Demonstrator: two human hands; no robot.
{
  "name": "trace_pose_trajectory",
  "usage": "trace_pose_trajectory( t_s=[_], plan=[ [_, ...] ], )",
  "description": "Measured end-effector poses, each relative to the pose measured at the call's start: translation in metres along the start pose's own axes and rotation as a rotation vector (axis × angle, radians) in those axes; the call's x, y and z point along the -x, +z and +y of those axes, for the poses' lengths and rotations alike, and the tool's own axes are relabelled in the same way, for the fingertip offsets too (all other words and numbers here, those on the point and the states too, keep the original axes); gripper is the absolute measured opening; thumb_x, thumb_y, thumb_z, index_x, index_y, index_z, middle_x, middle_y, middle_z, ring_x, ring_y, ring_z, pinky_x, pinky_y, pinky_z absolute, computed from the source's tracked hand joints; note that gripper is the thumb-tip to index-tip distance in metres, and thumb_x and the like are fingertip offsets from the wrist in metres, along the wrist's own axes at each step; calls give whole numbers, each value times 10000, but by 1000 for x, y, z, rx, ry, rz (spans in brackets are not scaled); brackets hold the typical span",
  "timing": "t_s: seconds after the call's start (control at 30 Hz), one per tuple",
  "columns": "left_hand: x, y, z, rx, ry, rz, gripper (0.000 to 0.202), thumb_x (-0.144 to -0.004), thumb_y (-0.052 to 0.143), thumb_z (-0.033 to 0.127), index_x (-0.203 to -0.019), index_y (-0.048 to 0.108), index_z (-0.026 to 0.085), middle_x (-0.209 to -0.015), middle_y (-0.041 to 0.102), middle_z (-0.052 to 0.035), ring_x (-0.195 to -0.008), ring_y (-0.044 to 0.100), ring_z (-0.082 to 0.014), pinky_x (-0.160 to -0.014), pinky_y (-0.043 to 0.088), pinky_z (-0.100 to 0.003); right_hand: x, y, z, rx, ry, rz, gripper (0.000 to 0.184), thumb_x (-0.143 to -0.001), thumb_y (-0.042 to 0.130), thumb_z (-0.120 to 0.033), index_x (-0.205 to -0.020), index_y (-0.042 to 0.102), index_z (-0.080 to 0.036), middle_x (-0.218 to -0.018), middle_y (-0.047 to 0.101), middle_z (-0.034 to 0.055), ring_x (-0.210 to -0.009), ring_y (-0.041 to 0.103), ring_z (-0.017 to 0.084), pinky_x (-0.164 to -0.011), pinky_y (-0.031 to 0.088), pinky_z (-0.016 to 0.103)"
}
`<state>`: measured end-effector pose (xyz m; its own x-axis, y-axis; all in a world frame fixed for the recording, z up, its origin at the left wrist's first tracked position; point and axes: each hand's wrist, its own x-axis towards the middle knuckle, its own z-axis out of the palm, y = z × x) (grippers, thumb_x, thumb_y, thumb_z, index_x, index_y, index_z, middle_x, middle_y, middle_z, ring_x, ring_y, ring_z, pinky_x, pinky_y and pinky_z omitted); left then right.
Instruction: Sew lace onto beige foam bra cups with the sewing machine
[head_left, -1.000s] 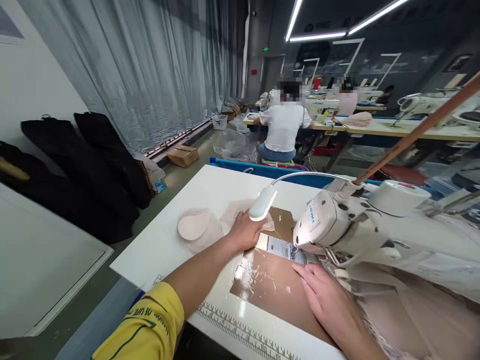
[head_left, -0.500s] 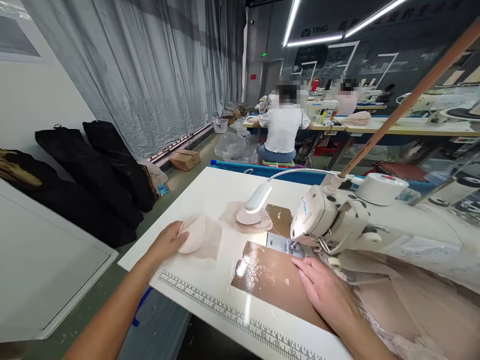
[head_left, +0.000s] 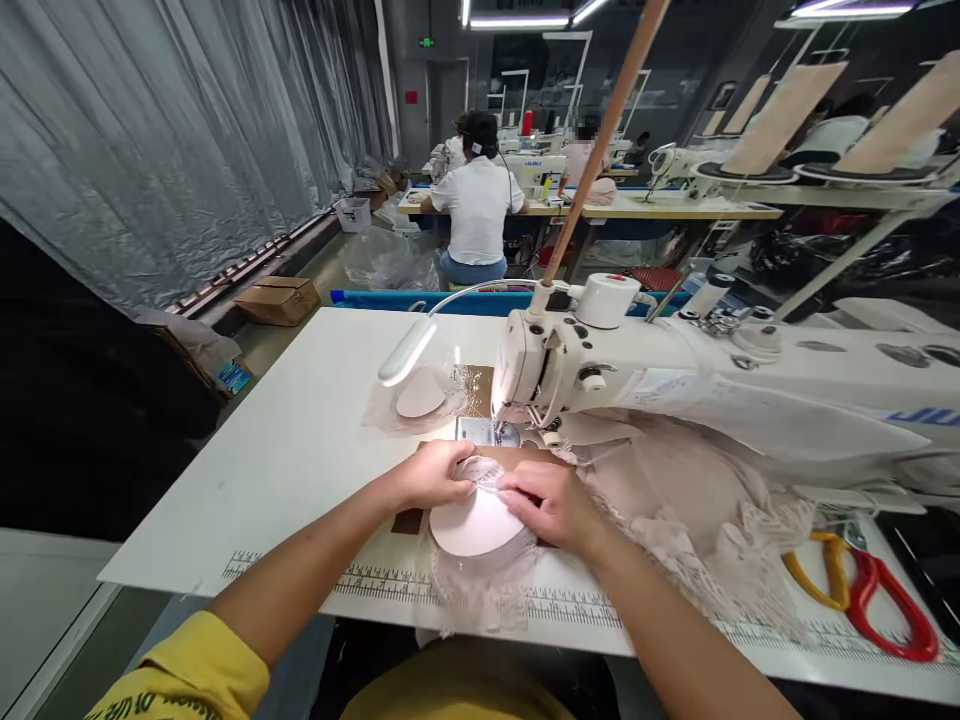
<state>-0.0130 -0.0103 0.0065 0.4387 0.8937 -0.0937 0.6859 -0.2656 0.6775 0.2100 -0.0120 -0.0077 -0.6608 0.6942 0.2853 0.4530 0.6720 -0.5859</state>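
Observation:
My left hand (head_left: 433,476) and my right hand (head_left: 553,502) pinch the upper lace edge of a pale pink bra cup (head_left: 476,525) from both sides. Sheer lace fabric hangs from the cup over the table's front edge. Just beyond my fingers are the presser foot and metal needle plate (head_left: 474,430) of a white sewing machine (head_left: 540,360). A second bra cup (head_left: 420,395) with sheer lace lies left of the machine head, below the lamp (head_left: 406,350). Under my hands is a brown sheet (head_left: 517,457), partly covered.
Pale pink lace fabric (head_left: 675,490) is heaped under the machine arm. Scissors (head_left: 892,610) with red and yellow handles lie at the right. A printed ruler (head_left: 570,604) runs along the table's front edge. Ahead, a person in a white shirt (head_left: 478,210) sits at another machine.
My left hand has carried the bra cup from the left to the front of the needle. My right hand has left the brown sheet and grips the cup too. The view has turned right.

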Motion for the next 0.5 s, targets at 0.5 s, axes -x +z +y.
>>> trace_pose_trajectory(
  t_s=[0.5],
  plan=[
    [9, 22, 19, -605, 401, 133, 227, -917, 424, 174, -1004, 628, 131, -1010, 666, -120, -943, 603, -254, -806, 480, -389, -1, 6, -4, 235, 144, 17, 43, -831, 589, -172, -826, 629, -185, -906, 577, 43, -813, 548, 171, -688, 417, 276]
  ],
)
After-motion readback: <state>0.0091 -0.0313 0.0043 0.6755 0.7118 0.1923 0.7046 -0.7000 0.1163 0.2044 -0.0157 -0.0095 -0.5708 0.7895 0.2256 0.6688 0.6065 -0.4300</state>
